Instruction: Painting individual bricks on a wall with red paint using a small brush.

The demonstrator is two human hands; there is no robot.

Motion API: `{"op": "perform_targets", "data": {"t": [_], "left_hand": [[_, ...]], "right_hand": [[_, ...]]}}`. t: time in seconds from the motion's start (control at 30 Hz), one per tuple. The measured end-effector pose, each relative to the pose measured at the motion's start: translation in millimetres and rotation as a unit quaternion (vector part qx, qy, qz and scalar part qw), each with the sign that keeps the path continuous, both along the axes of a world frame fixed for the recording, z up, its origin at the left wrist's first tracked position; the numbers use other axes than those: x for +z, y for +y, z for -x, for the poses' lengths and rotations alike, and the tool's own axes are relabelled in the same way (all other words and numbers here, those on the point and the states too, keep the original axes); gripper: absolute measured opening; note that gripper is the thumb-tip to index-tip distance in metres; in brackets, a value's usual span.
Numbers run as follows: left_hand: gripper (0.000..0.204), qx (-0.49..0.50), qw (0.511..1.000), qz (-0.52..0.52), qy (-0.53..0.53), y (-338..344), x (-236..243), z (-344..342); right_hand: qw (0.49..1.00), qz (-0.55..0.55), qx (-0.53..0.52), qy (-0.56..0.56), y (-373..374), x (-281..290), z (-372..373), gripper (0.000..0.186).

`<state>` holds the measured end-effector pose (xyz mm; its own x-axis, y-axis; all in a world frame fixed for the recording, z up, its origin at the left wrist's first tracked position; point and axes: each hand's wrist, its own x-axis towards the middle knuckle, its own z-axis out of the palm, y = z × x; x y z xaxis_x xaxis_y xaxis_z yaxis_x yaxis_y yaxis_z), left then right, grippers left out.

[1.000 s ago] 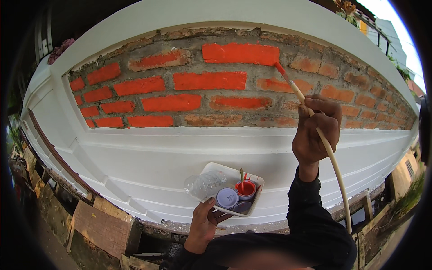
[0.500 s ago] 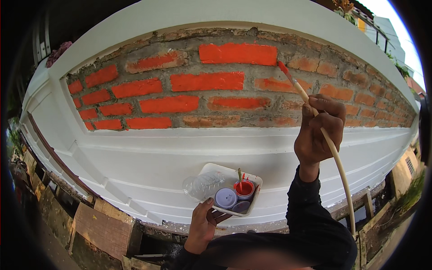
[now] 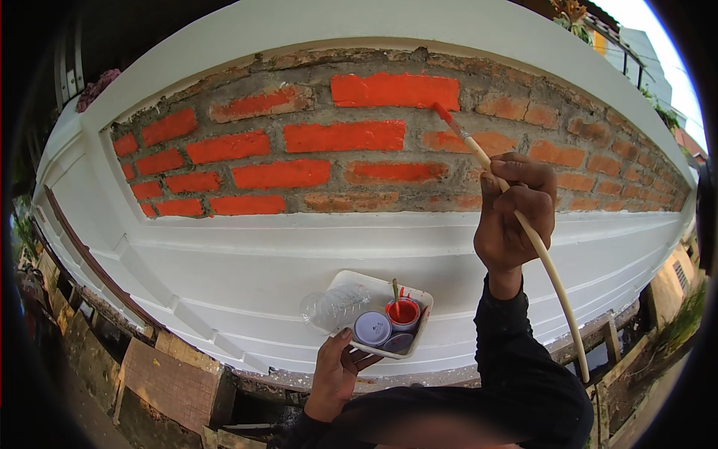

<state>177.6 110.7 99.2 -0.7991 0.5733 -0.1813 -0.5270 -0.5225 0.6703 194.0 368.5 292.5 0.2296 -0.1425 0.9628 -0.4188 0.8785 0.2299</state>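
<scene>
My right hand (image 3: 516,213) is closed round the long pale handle of a paintbrush (image 3: 479,152). The brush's red-wet bristles touch the lower right edge of a bright orange-red painted brick (image 3: 395,90) in the top part of the wall. Below, my left hand (image 3: 333,376) grips the near left edge of a white tray (image 3: 425,301), thumb on the rim and fingers underneath. In the tray stand an open pot of red paint (image 3: 404,313) with a thin stick in it, a pot with a pale lid (image 3: 372,328), a dark round lid (image 3: 398,343) and a clear plastic bottle (image 3: 336,305).
A white moulded frame (image 3: 314,236) surrounds the brick panel. Bricks on the left are bright orange-red; those on the right, such as one brick (image 3: 557,153), look duller and patchy. Concrete slabs (image 3: 168,385) over a dark channel lie below the wall. Plants stand at the upper right.
My right hand and the paintbrush have moved left; the bristles went from the brick's right end to its lower edge. The tray in my left hand has shifted very slightly left.
</scene>
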Motion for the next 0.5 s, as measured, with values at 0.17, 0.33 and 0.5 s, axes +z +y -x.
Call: {"op": "perform_targets", "data": {"t": [0.17, 0.33, 0.5], "left_hand": [[0.040, 0.009, 1.000, -0.004, -0.015, 0.4, -0.4, 0.3], [0.040, 0.009, 1.000, -0.011, -0.006, 1.5, 1.4, -4.0], [0.041, 0.017, 1.000, -0.016, -0.011, 3.1, 1.4, -9.5]], "right_hand": [[0.998, 0.025, -0.028, 0.041, 4.3, -3.1, -4.5, 0.026], [1.000, -0.010, -0.016, -0.017, -10.8, 0.0, 8.6, 0.026], [0.998, -0.014, 0.050, -0.020, -15.9, -9.6, 3.0, 0.025]]}}
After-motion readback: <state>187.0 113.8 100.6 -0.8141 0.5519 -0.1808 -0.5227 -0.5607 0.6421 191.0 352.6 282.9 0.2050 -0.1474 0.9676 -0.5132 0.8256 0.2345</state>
